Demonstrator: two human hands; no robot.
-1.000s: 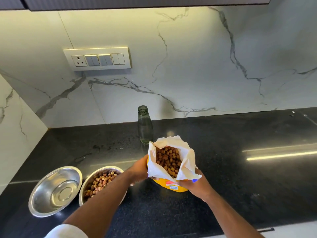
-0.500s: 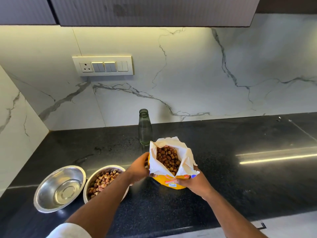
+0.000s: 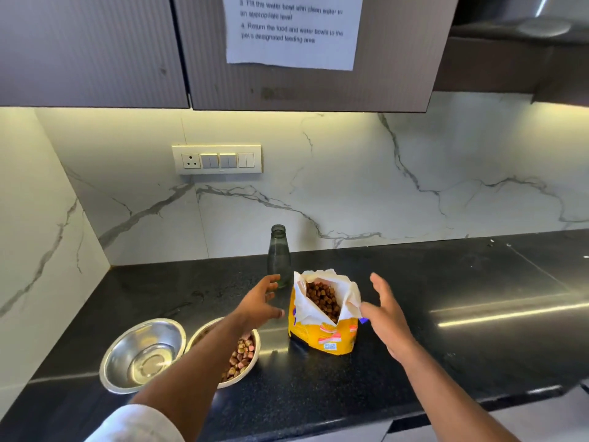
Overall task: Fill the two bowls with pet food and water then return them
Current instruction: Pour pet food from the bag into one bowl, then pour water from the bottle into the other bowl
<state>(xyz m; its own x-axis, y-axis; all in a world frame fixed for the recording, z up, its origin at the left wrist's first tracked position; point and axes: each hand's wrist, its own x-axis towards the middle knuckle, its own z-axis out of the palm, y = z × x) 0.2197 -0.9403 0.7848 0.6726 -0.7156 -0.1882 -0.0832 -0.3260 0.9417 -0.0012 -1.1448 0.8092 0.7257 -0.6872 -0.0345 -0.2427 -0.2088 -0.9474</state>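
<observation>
A yellow pet food bag stands upright on the black counter, its white top torn open over brown kibble. My left hand is open just left of the bag, fingers spread toward a green glass bottle behind it. My right hand is open right of the bag, close to its edge, holding nothing. Two steel bowls sit at the left: one holds no kibble, the other holds kibble and is partly hidden by my left forearm.
The black counter runs right along a white marble backsplash, with a side wall at the left. A switch panel sits on the wall. Dark cabinets hang overhead with a printed instruction sheet taped on.
Both hands have let go of the bag, which now stands on its own. My left hand has moved up toward the bottle. The camera has tilted up, showing the cabinets.
</observation>
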